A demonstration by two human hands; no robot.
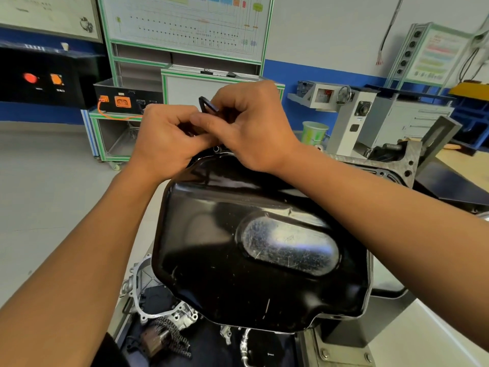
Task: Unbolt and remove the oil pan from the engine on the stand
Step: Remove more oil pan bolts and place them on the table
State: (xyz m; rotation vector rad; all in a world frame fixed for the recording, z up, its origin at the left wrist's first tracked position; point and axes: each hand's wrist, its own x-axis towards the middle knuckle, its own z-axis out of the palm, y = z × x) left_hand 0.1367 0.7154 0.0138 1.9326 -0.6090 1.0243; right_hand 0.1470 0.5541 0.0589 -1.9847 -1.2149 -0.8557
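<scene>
Oil pan (pixel 251 247) sits on the engine (pixel 407 157), directly under both wrists, not lifted. Bolt (pixel 217 148) at its far rim, just below the fingers. Right hand (pixel 251 128) curls round a black bent key (pixel 207 104), likely hex. Left hand (pixel 164 136) pinches its lower end; we'd guess to steer the tip in.

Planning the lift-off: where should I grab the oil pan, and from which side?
Probably by the flange rim along both long sides of the oil pan, reaching in from left and right: its glossy domed top offers nothing to catch.
</scene>
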